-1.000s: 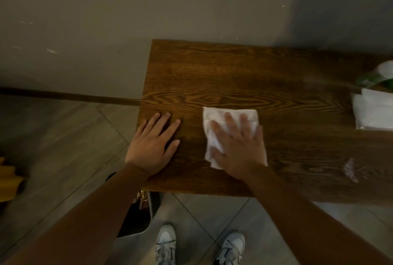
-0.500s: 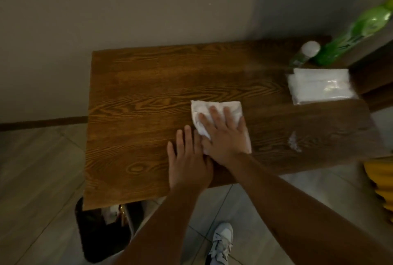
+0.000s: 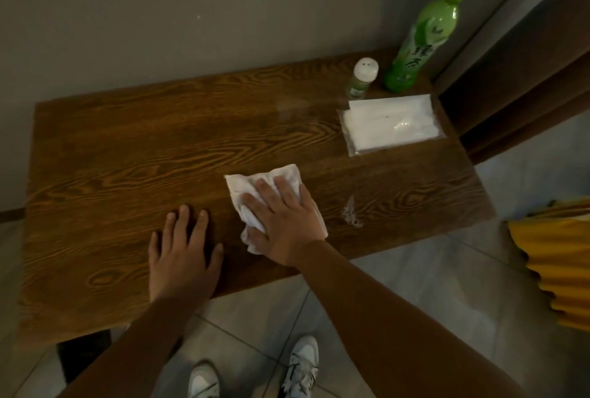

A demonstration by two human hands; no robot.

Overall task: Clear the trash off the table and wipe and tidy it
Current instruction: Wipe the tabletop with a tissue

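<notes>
A dark wooden table (image 3: 127,155) fills the middle of the view. My right hand (image 3: 284,219) lies flat on a crumpled white paper towel (image 3: 252,184) and presses it onto the tabletop near the front edge. My left hand (image 3: 183,257) rests flat on the wood to the left of the towel, fingers apart, holding nothing. A whitish smear (image 3: 351,214) marks the wood just right of the towel. At the back right stand a tall green bottle (image 3: 421,43) and a small white-capped bottle (image 3: 362,78), with a clear pack of white tissues (image 3: 391,124) lying in front of them.
A grey wall runs behind the table, a dark wooden door frame (image 3: 517,78) at the right. Something yellow (image 3: 555,257) sits at the right edge over the tiled floor. A dark object (image 3: 83,356) stands under the table's front left. My white shoes (image 3: 301,365) are below.
The view has swung right, bringing the bottles and tissue pack fully into sight. My right hand has slid the towel rightward along the table; my left hand has separated from it again.
</notes>
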